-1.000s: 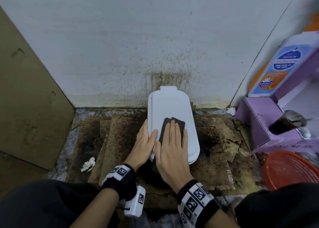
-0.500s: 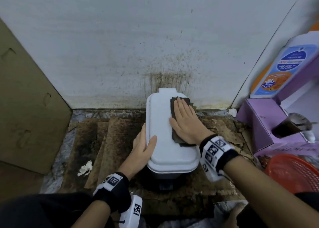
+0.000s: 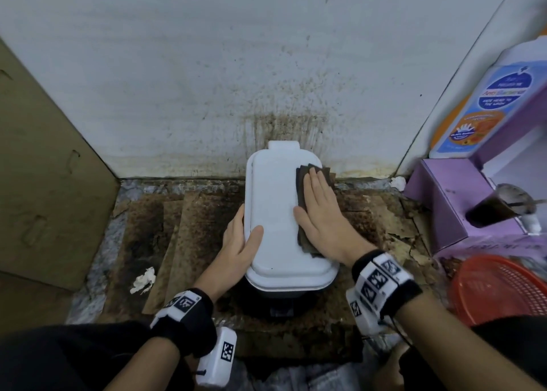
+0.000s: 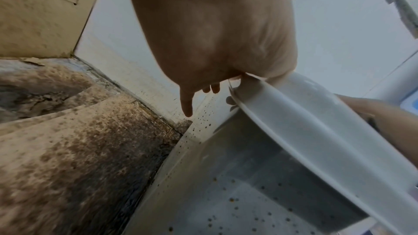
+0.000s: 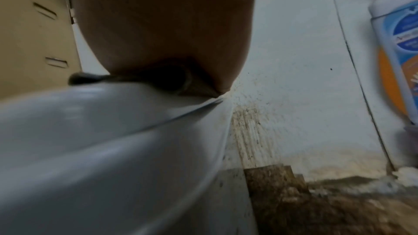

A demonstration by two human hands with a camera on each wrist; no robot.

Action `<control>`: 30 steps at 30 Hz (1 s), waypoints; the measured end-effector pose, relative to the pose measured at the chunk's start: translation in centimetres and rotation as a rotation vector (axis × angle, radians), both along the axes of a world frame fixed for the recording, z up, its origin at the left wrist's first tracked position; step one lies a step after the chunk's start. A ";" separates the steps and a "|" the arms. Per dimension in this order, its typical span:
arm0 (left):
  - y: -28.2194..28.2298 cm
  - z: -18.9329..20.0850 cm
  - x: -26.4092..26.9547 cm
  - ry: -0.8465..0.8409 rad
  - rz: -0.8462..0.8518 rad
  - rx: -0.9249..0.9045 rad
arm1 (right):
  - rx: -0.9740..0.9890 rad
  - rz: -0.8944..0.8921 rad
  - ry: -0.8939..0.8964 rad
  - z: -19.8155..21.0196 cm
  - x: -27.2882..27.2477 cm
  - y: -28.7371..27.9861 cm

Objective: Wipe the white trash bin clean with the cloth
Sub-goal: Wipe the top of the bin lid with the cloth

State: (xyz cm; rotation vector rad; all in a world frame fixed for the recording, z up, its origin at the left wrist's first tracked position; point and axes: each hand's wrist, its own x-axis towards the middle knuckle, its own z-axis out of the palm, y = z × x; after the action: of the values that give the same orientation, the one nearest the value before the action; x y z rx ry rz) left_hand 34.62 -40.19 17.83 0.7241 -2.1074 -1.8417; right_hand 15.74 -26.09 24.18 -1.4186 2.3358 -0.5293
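Note:
The white trash bin stands on the floor against the stained wall, lid closed. A dark brown cloth lies along the lid's far right edge and overhangs it a little. My right hand lies flat on the cloth, fingers straight and pointing to the wall. In the right wrist view the palm presses the cloth onto the lid. My left hand grips the lid's left edge, thumb on top and fingers down the side. The left wrist view shows that hand on the rim, above the speckled bin wall.
A cardboard box flanks the left. To the right stand a purple box, a cup of dark drink, a labelled bottle and an orange basket. Stained cardboard sheets and a crumpled tissue lie on the floor.
My right hand slid the cloth from the lid's near end up to the far end, then across to the right edge. The left hand stayed on the left edge.

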 end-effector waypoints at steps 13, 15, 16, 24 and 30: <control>0.6 1.3 0.0 -0.052 0.004 -0.080 | 0.016 0.005 0.417 -1.1 6.9 2.8; 0.3 1.1 -0.3 -0.005 0.008 -0.070 | 0.012 0.030 0.403 -0.8 7.8 1.9; -0.1 0.8 -0.5 0.012 0.010 -0.049 | 0.005 0.037 0.387 -0.7 8.3 1.3; -0.4 0.6 0.6 -0.079 0.021 0.086 | -0.018 0.031 0.338 -0.1 11.4 -2.7; -0.6 4.0 0.0 -0.119 0.098 -0.057 | -0.320 -0.080 -0.094 1.3 9.3 -1.0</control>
State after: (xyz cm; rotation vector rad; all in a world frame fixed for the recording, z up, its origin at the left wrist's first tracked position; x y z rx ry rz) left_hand 34.60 -40.82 21.86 0.9266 -2.1459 -1.7200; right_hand 25.08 -27.08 25.47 -1.4002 2.3156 -1.0084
